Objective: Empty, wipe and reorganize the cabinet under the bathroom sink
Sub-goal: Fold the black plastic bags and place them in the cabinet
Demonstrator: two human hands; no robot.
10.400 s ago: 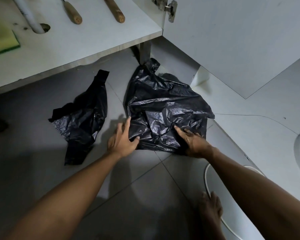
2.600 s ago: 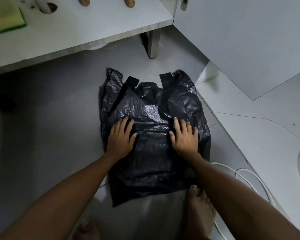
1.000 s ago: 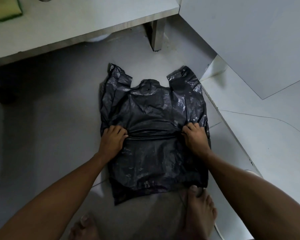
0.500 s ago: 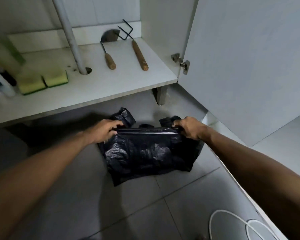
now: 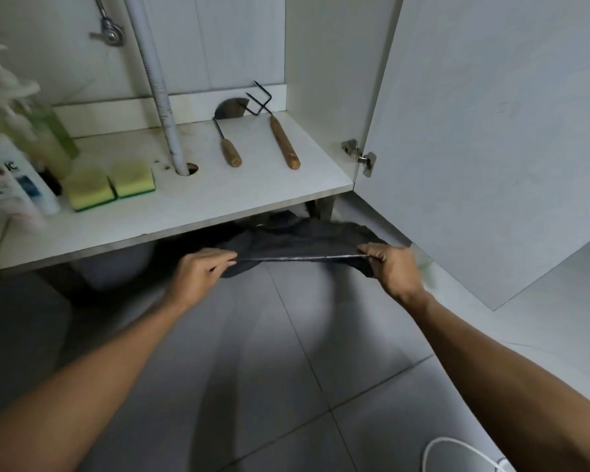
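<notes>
- Cabinet floor (image 5: pixel 198 206) carried two wooden-handled garden tools (image 5: pixel 252 131) near its back right corner, a white pipe (image 5: pixel 160 97) through a hole mid-shelf, two yellow sponges (image 5: pixel 111 185) and blurred bottles (image 5: pixel 17 165) toward the left edge.
- Black plastic bag (image 5: pixel 297 238) was held stretched flat, just in front of the shelf's front edge and above the grey floor tiles (image 5: pixel 286 369).
- Left hand (image 5: pixel 201 272) pinched the bag's left end.
- Right hand (image 5: pixel 390 267) gripped its right end.
- Cabinet door (image 5: pixel 491 131) stood open at the right.
</notes>
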